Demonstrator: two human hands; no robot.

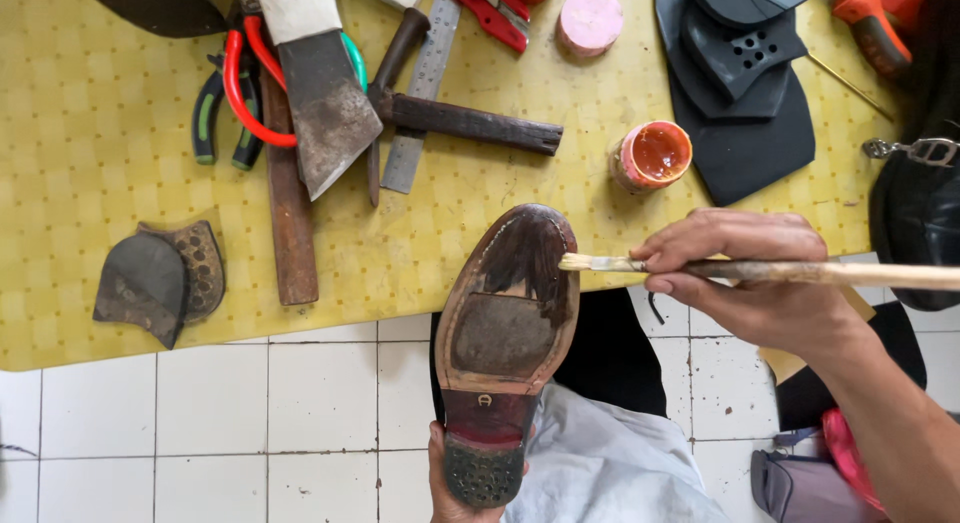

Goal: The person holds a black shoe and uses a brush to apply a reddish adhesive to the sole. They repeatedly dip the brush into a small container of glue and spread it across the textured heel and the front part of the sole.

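Two hands (745,273) on shoe (510,323) and brush (800,273), past table edge (300,333).

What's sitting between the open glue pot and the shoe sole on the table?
Nothing: in the head view, only bare yellow tablecloth lies between the glue pot and the shoe sole. The brush in the right hand passes just below that stretch.

Table: we see a yellow table (90,113) above our hands.
Near right hand: a small pot of orange glue (651,155).
Far left: old heel pieces (160,278).
Top middle: a hammer (455,118).
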